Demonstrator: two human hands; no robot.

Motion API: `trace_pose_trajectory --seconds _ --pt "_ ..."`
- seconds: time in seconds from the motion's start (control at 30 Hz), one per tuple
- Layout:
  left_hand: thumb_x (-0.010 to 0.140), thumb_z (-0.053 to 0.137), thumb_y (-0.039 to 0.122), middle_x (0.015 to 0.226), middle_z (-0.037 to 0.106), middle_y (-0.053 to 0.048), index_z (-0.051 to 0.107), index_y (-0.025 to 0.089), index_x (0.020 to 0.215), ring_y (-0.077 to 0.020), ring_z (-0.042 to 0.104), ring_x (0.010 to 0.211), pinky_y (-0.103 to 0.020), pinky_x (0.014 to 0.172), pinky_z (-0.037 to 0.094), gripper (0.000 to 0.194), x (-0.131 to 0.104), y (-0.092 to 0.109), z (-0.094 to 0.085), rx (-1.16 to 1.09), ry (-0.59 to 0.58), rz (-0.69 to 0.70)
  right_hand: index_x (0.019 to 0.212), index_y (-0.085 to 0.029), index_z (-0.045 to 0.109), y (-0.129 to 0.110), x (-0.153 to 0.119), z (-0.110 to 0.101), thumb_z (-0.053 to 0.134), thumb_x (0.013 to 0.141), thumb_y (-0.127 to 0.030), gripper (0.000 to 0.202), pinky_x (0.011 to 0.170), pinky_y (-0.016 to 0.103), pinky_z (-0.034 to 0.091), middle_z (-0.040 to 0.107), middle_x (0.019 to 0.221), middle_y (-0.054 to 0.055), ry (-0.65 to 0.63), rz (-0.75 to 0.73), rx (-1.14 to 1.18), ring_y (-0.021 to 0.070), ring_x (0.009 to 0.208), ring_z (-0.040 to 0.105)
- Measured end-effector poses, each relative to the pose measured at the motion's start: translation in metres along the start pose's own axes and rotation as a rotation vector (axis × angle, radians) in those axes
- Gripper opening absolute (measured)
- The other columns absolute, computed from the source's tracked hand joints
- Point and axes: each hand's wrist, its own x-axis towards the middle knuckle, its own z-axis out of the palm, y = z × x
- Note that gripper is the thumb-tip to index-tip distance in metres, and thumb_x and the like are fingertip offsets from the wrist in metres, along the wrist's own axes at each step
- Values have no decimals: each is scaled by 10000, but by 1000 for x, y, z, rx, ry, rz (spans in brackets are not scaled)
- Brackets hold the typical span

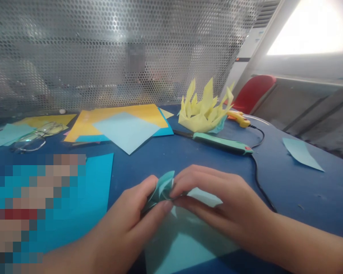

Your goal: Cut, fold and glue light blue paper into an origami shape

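Note:
Between my two hands is a small folded teal paper piece (164, 186) with curled, pointed petals. My left hand (140, 209) grips it from the left, thumb at its lower front and fingers around its side. From the right, my right hand (214, 194) pinches the piece's edge between thumb and fingertips. Beneath both hands a light teal paper sheet (185, 243) lies on the blue table (297, 201). Part of the folded piece's underside is hidden by my fingers.
Behind my hands lie a pale blue square sheet (128, 131), orange paper (122, 112) and a yellow folded-paper flower (204, 114). A green corded tool (223, 144) and a yellow tool (240, 118) rest nearby. Eyeglasses (36, 139) lie left, beyond bright blue paper (100, 182). A pixelated patch covers the lower left.

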Motion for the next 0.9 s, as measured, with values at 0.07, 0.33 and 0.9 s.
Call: trace_pose_trajectory --seconds 0.07,0.33,0.9 --pt "950 502 525 764 612 39 530 269 807 -163 548 705 -228 658 481 294 -2 2 0 18 26 19 923 -193 652 0 1 -2 633 926 -72 123 772 148 536 706 887 2 -9 19 6 87 810 677" --pt "928 530 453 775 694 34 648 303 884 -174 614 673 -228 620 503 196 -6 12 -1 9 75 100 891 -198 688 -7 1 2 660 887 -62 139 738 168 560 730 875 7 18 55 79 98 777 695" --pt "962 474 356 705 530 56 553 250 817 -122 458 628 -204 562 403 196 -4 4 0 -124 21 -6 775 -224 795 -9 7 5 585 715 14 323 672 190 580 759 756 -13 129 290 231 107 665 702"
